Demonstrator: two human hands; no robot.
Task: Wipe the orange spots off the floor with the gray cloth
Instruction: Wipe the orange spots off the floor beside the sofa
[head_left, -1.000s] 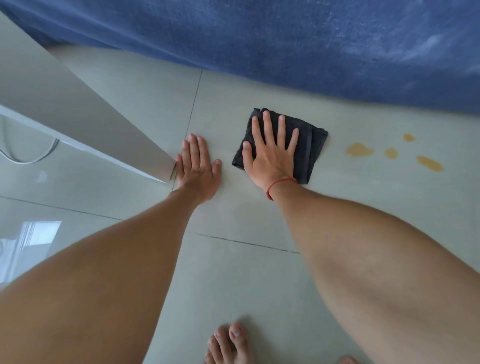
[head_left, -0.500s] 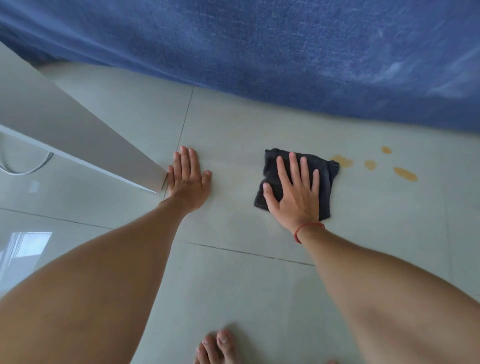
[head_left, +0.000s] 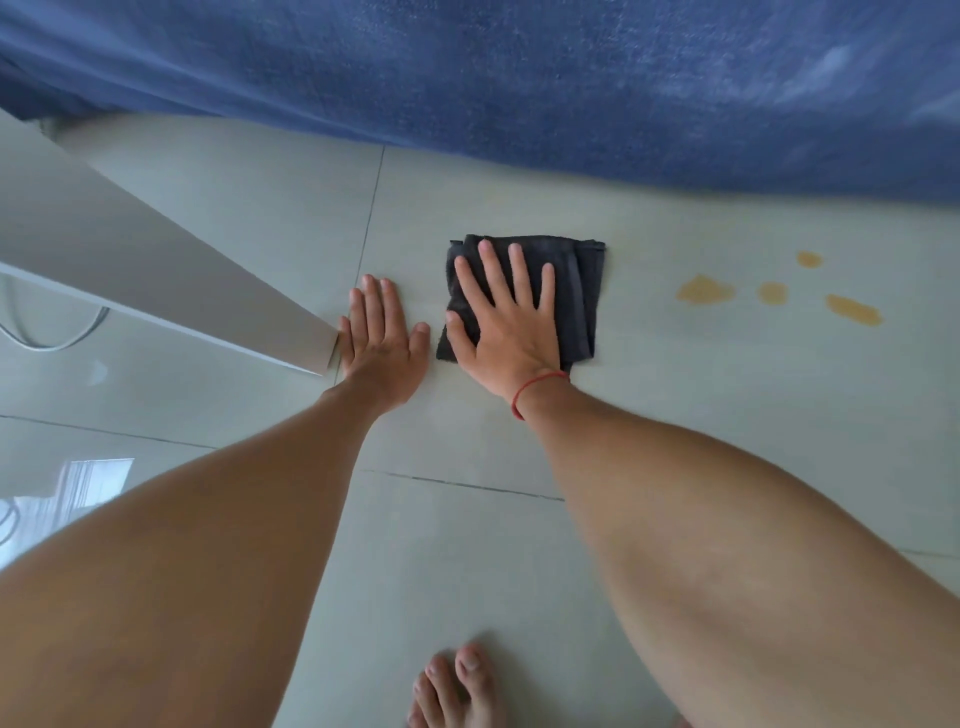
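The dark gray cloth lies folded flat on the pale tiled floor. My right hand, with a red string on the wrist, presses flat on the cloth with fingers spread. My left hand rests palm down on the bare tile just left of the cloth, holding nothing. Several orange spots sit to the right of the cloth, apart from it: the largest orange spot is nearest, a small round spot and a long spot lie beyond, and a small spot lies farther back.
A blue fabric hangs across the far side, down to the floor. A white slanted panel ends right beside my left hand, with a gray cable under it. My bare foot is at the bottom edge.
Half a second ago the cloth's right corner reached the nearest orange spot. My right hand has since slid the cloth back left, next to my left hand. The left hand stayed put.
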